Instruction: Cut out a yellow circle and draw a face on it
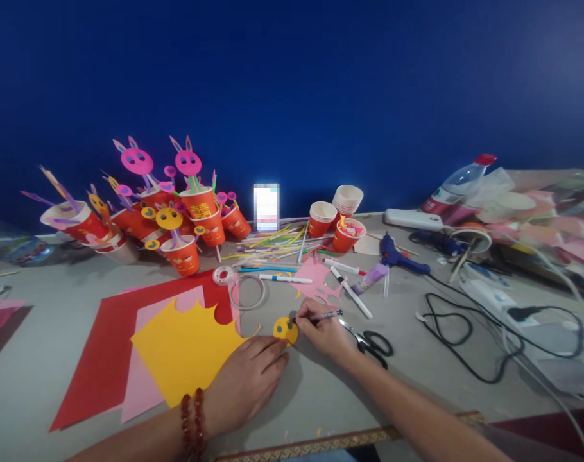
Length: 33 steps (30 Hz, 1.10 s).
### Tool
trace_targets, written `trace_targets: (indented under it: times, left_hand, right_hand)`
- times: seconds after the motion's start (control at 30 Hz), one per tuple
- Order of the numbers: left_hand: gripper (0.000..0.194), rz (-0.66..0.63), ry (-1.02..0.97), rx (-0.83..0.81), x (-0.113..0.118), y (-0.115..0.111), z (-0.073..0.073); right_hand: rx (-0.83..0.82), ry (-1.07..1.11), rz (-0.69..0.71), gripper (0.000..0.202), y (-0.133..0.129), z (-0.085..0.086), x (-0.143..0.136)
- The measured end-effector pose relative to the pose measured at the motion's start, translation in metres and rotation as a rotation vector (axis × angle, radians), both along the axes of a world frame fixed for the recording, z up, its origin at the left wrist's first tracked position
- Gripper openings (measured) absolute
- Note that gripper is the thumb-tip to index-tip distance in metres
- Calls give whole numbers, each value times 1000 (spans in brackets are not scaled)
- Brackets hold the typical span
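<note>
- On the grey table point(56, 333) just in front of us, our left hand point(246, 382) lies flat, fingers spread and grasping nothing, its fingertips pressing on the edge of a small yellow paper disc point(285, 330).
- Our right hand point(323, 333) is closed around a black pen point(323, 315), whose tip touches the disc's right edge; dark marks already show on the yellow face.
- We judge the step in hand to be drawing features on the disc (it resembles the faces on the finished cups).
- A further stroke calls for a steady left hand, so that the light paper does not slide, and a light touch of the pen.
- Beside our left wrist lies a cut yellow sheet point(186, 350) over pink and red sheets point(97, 346).
- Black scissors point(373, 344) lie just right of our right hand; a tape ring point(248, 292) sits behind the disc.
- Farther back stand orange paper cups point(196, 231) with animal faces on sticks, scattered straws point(267, 244), white markers point(285, 278), a blue glue gun point(400, 256) and its black cables point(460, 340).
- Behind everything rises a plain deep-blue wall point(321, 83); clutter and a bottle point(458, 183) crowd the right end.
</note>
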<state>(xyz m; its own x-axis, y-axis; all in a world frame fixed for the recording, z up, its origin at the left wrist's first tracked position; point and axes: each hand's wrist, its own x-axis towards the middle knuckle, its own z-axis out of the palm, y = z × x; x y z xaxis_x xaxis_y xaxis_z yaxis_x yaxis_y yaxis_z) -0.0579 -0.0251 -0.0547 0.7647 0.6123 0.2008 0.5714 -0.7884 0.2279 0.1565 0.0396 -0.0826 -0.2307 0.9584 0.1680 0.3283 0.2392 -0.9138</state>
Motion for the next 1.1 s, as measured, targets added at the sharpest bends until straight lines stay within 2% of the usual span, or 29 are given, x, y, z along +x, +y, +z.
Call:
trace_targets:
  times: [0.27, 1.1]
  left_hand:
    - [33, 3, 4, 7, 1, 0, 1]
    - [32, 2, -8, 5, 2, 1, 3]
  right_hand:
    - [2, 22, -22, 12, 0, 5, -1]
    - [-6, 25, 3, 13, 0, 2, 0]
